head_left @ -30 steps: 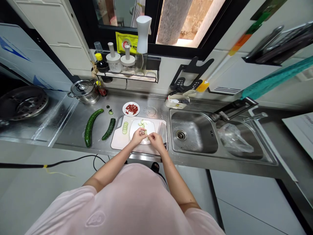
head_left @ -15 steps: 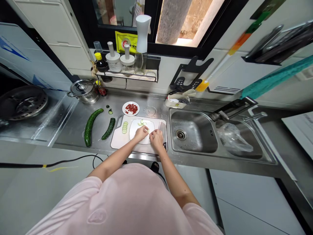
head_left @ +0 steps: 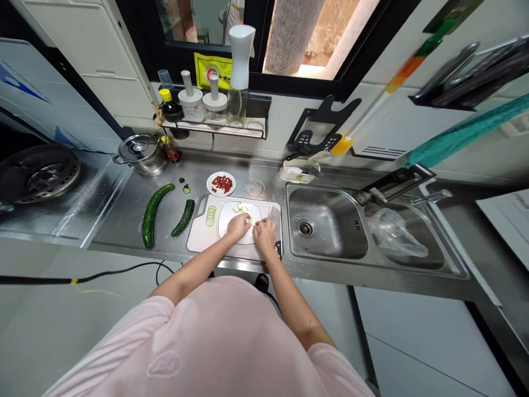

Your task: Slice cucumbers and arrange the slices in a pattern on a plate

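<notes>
Over a white square plate my left hand and my right hand meet, fingertips close together. My left hand pinches a pale green cucumber slice. The fingers of my right hand are closed beside it, and what they hold is too small to make out. Several curved cucumber slices lie at the plate's back. The plate rests on a light cutting board, with a row of overlapping cucumber slices at its left. A knife lies at the board's right, partly hidden by my right hand.
Left of the board lie a cut cucumber and a long cucumber. Behind it stands a dish of chopped red pepper. A steel pot is at the back left, a sink on the right, and a seasoning shelf above.
Both hands have stayed over the plate, with only slight finger movement. Nothing else has visibly moved.
</notes>
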The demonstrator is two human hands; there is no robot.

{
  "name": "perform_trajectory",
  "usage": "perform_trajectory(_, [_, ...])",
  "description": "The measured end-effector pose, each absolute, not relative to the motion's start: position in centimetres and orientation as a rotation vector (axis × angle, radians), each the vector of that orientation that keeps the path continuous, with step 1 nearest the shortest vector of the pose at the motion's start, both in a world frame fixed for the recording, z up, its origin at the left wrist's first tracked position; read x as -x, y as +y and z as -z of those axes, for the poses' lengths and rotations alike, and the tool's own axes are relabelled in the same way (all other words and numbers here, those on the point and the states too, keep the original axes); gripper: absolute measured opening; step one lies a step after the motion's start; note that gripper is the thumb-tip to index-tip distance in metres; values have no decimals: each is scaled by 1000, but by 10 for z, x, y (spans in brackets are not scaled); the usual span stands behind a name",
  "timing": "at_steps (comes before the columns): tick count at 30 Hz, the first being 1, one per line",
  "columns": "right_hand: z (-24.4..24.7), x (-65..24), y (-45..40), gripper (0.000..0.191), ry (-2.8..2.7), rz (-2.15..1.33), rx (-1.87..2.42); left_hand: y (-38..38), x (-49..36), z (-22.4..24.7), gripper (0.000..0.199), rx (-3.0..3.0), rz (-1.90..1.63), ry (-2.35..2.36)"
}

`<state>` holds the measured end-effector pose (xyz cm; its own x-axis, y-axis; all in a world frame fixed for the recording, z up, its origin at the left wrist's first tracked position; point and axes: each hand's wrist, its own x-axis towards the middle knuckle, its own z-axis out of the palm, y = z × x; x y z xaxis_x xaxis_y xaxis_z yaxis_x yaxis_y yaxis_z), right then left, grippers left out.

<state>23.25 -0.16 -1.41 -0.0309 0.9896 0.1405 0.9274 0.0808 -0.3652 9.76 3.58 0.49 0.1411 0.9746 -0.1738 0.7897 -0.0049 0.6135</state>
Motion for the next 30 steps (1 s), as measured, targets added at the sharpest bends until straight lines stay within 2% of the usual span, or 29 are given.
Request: perform_trajectory(30, [14,-231,-13,26,-2014,-240,1913,47,-101,1,27,-1880,-365,1716])
